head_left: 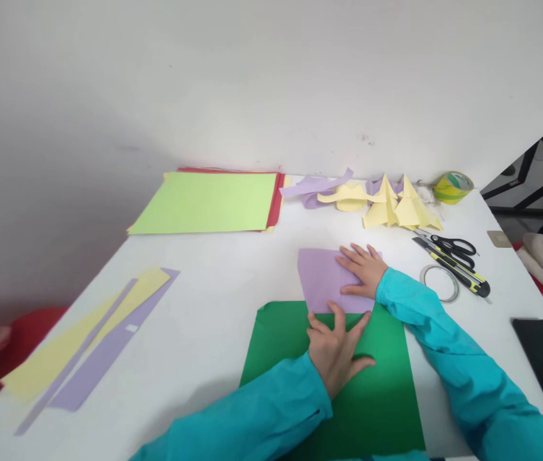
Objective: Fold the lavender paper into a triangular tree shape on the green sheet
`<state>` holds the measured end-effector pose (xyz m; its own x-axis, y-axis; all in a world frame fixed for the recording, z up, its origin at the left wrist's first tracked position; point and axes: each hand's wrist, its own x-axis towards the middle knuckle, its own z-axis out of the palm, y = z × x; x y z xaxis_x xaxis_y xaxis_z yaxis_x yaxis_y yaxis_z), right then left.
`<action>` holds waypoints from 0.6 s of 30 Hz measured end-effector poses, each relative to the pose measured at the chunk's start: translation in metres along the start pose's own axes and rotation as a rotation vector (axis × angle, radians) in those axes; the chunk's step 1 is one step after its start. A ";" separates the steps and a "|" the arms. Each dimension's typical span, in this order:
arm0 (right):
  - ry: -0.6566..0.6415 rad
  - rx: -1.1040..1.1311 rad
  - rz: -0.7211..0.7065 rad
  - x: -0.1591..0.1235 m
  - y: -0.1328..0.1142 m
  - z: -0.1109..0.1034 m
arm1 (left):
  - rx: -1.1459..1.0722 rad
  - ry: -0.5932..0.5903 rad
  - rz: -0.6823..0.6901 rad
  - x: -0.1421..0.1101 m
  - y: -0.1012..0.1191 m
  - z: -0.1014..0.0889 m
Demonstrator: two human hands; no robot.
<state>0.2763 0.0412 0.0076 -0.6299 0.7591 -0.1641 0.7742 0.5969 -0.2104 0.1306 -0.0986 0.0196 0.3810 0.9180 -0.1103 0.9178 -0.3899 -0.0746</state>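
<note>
On bench centre, both hands flat & open: right hand pins purple paper overlapping green sheet, left hand at its near edge; creasing step, prob. needs firm press along fold.

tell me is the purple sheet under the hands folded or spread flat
Folded, it seems: the purple sheet shows a crease line by its lower edge, pressed by the right hand and left hand.

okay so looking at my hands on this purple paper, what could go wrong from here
The purple sheet overlaps the green sheet; it may slip, since the left hand pins only its near edge and the right hand one side. A sleeve could also nudge the knife or scissors nearby.
</note>
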 end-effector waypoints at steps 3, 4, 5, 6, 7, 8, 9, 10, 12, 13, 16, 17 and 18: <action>0.018 0.066 -0.005 0.000 0.003 0.000 | -0.046 -0.047 0.036 0.008 -0.016 -0.018; 0.042 0.104 -0.003 0.000 0.006 0.000 | -0.069 -0.061 0.040 0.011 -0.023 -0.025; 0.079 0.150 -0.001 0.000 0.008 0.000 | -0.070 -0.066 0.028 0.014 -0.031 -0.031; 0.128 0.201 0.003 0.000 0.012 -0.001 | -0.051 -0.064 0.016 0.017 -0.037 -0.036; 0.187 0.251 0.005 0.000 0.015 -0.001 | -0.034 -0.063 0.012 0.020 -0.043 -0.039; 0.254 0.295 0.007 0.000 0.019 -0.003 | -0.027 -0.058 0.026 0.022 -0.048 -0.041; 0.319 0.336 0.015 0.000 0.023 -0.004 | -0.022 -0.049 0.056 0.023 -0.051 -0.042; 0.377 0.377 0.026 0.000 0.026 -0.006 | -0.022 -0.035 0.096 0.025 -0.052 -0.040; 0.466 0.497 0.050 0.001 0.032 -0.009 | -0.027 0.013 0.191 0.027 -0.053 -0.035; 0.509 0.584 0.066 0.001 0.034 -0.010 | -0.029 0.043 0.235 0.028 -0.052 -0.031; 0.598 0.815 0.120 0.001 0.035 -0.011 | -0.023 0.129 0.332 0.032 -0.050 -0.019; 0.607 0.860 0.138 0.001 0.033 -0.011 | -0.016 0.147 0.353 0.033 -0.050 -0.015; 0.601 0.886 0.154 0.000 0.032 -0.011 | -0.006 0.161 0.367 0.034 -0.049 -0.011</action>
<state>0.3013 0.0632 0.0119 -0.2098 0.9570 0.2004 0.3705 0.2675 -0.8895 0.0993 -0.0478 0.0302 0.6961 0.7174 0.0285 0.7177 -0.6943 -0.0538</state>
